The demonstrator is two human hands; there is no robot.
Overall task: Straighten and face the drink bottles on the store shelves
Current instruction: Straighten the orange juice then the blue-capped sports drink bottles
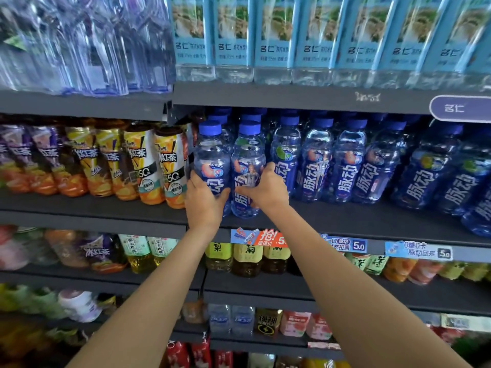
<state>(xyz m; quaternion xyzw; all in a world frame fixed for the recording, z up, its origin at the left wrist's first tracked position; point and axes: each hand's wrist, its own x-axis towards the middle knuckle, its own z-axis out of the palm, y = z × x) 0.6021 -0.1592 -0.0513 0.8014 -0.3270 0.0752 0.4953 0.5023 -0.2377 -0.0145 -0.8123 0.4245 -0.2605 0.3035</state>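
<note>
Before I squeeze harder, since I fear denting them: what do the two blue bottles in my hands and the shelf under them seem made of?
The left blue bottle and right blue bottle look like thin clear blue-tinted plastic: see-through, glossy glints, with opaque blue screw caps and printed film labels. The shelf looks like dark matte painted metal, though the finish alone leaves that open.

Blue clear-plastic drink bottles with blue caps (pixel 316 160): 脉动
Light-blue-labelled water bottles, top shelf (pixel 271 35): 名仁
Dark oval shelf sign (pixel 459 108): 名仁
Yellow-and-white tea bottles (pixel 140 166): 冰红茶
Blue paper price tags on shelf edge (pixel 350 244): 5.0
</note>
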